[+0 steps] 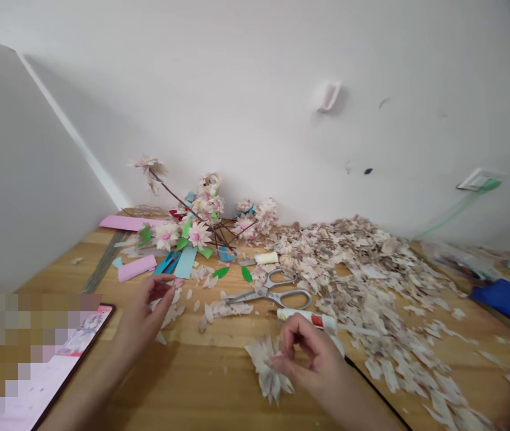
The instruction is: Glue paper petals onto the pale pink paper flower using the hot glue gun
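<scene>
The right hand holds a narrow pinch, thumb and fingertips closed on the edge of one pale, pink-tinged paper flower. The flower lies directly left of this grip, its long axis running roughly front to back. The left hand is well apart on the far side of the flower, with its fingers curled into a narrow grip; whether they hold a small petal cannot be determined.

Items ahead of the grip, by count:
- One pair of steel scissors with grey loop handles, lying crosswise between the hands, blades toward the left hand.
- One white glue stick with a red label, just beyond the right hand.
- Two green paper leaves, beyond the scissors.
- Two pink paper strips, farther ahead and left.

One tablet lies left of the left hand. A heap of cut paper petals, too many to count, spreads right of the right hand.
</scene>
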`<state>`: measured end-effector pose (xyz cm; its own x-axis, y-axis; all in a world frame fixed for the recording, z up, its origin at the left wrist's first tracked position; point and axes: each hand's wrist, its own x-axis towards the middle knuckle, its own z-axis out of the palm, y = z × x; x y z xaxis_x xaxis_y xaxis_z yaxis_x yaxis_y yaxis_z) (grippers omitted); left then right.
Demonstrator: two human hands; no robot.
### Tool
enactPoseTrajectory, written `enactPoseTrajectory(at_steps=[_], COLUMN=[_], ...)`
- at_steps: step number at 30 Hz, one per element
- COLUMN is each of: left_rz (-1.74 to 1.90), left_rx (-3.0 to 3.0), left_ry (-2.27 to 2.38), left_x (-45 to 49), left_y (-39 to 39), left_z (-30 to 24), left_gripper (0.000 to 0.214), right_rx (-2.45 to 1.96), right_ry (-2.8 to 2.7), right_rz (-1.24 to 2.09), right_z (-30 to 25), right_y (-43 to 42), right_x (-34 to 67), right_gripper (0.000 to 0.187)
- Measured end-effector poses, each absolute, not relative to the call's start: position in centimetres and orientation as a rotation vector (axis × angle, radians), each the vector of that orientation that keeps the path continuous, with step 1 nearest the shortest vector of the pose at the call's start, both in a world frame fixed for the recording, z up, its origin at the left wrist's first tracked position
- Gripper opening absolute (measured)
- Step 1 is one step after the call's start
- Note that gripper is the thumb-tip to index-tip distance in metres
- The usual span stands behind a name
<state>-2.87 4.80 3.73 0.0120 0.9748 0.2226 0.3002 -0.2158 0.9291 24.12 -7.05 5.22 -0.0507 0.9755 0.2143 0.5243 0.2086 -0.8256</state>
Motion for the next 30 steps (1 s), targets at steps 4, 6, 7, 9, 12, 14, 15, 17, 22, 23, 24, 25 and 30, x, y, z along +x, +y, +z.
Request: enactPoseTrajectory(at_steps=[4,6,7,9,12,14,15,17,22,23,24,25,30], left_rz=[1.167,1.112,1.094,1.05,0.953,0.891,0.868,0.82,0.721,0.719,0.719,0.72,0.777], left_rx=[1.912,2.064,2.145,2.29,2.402,2.418,2.422,2.432,2.482,2.486,2.485,2.48,2.453], left_ry=[1.454,1.441,1.412,1.328,1.194,1.135,1.113,1.087,1.066,1.07,1.076,1.085,1.181], left_x=[-3.0,-2.6,-2.3,-1.7,-0.8,-0.4,-0.3,-0.1,0.1,0.1,0.1,0.2,0.2], left_y=[4.9,4.7,4.5,3.9,2.9,2.2,2.0,1.6,1.7,1.8,1.9,2.0,2.4], left_z=[1.9,1.3,1.0,0.5,0.0,-0.4,-0.5,-0.8,-1.3,-1.3,-1.3,-1.2,-0.9], left_gripper=[0.026,0.027,0.026,0.026,0.031,0.036,0.038,0.042,0.05,0.05,0.05,0.049,0.036], right_rx=[-1.311,-1.284,-1.282,-1.314,-1.382,-1.4,-1.402,-1.417,-1.497,-1.506,-1.511,-1.52,-1.539], right_ry=[-1.904,-2.022,-2.061,-2.102,-2.177,-2.246,-2.275,-2.306,-2.275,-2.272,-2.273,-2.275,-2.223], right_rz=[0.199,0.001,-0.056,-0.101,-0.049,-0.006,0.011,0.05,0.061,0.056,0.059,0.067,0.203], right_z=[3.8,3.2,3.0,2.7,2.6,2.8,2.8,2.8,2.4,2.3,2.2,2.2,1.6], right_y=[-6.3,-6.1,-6.1,-6.2,-6.6,-6.8,-6.9,-7.0,-7.2,-7.2,-7.2,-7.1,-6.9], right_x=[24.4,24.7,24.9,25.3,25.5,25.5,25.4,25.2,25.2,25.3,25.4,25.4,25.2], right_gripper=[0.039,0.041,0.042,0.041,0.035,0.029,0.028,0.034,0.039,0.037,0.033,0.029,0.009])
